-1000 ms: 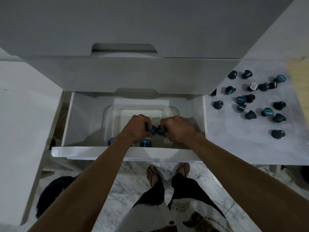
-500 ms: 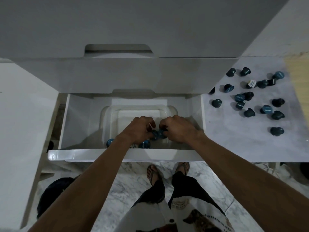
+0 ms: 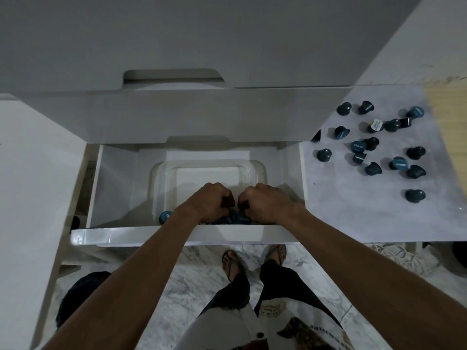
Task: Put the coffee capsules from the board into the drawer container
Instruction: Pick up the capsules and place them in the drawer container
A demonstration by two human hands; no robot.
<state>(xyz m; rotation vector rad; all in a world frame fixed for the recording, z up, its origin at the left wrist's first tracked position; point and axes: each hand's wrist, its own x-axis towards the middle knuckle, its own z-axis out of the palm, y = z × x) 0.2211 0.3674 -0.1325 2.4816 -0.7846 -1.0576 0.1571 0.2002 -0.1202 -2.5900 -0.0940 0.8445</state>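
Note:
Several dark blue coffee capsules [image 3: 374, 147] lie scattered on the pale marble board [image 3: 353, 213] at the right. A clear plastic container [image 3: 209, 170] sits in the open white drawer [image 3: 116, 188]. My left hand [image 3: 209, 200] and my right hand [image 3: 265, 203] are side by side over the container's near end, fingers curled, with dark capsules showing between the fingers. More capsules [image 3: 238, 219] lie in the container just under my hands, and one capsule [image 3: 164, 216] rests at its near left corner.
A closed white drawer front [image 3: 177, 117] overhangs the back of the open drawer. A white surface [image 3: 32, 173] flanks the left. Below are a marble floor, my sandalled feet [image 3: 232, 263] and a dark object [image 3: 83, 291] at the lower left.
Both hands have stayed together over the container's near end. The capsules seen between them earlier now lie lower, under the hands. The view has shifted slightly.

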